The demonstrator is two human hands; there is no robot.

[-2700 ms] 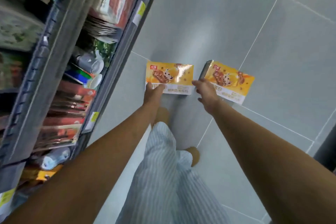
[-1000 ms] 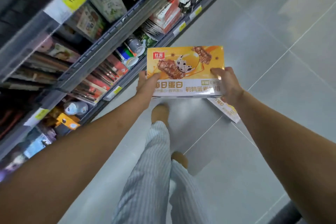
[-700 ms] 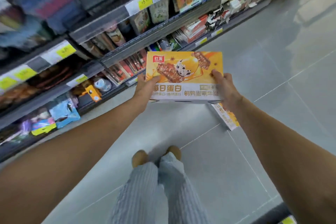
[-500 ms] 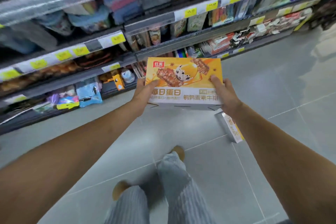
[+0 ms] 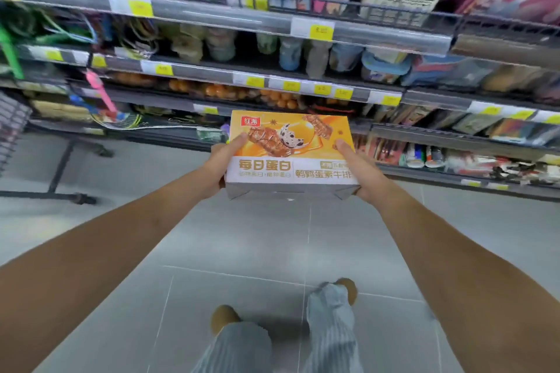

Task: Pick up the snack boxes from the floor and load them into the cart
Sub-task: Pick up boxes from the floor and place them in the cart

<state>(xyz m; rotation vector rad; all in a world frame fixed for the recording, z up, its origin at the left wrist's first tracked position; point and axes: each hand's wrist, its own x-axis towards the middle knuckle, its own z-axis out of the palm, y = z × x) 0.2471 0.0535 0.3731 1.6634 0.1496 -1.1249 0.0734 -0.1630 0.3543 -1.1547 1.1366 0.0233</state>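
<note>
While both arms reach forward, the snack box (image 5: 291, 154) is held between the two hands, up off the grey tiled floor (image 5: 266, 251). Its orange printed face is up and its white lettered band is nearest the wrists. Left hand (image 5: 216, 168) grips the box's left end: thumb (image 5: 239, 141) flat on the top face by the left edge, other fingers curled underneath, hidden by the box. Right hand (image 5: 362, 174) grips the right end the same way, thumb (image 5: 341, 147) on top by the right edge, remaining fingers wrapped below (fingertips out of sight, can't tell exact placement). Box roughly level, spanning thumb to thumb, grey near side with folded flaps just ahead of the palms. Beyond the fingertips: store shelves (image 5: 272, 82) packed with blurred goods, yellow price tags (image 5: 321, 30) along the rails. Out past the left hand's knuckles, a dark metal rack leg (image 5: 60, 166) stands on the tiles. Back behind the wrists, toward the body: striped trousers (image 5: 330, 321) and brown shoes (image 5: 222, 316) on the floor.
</note>
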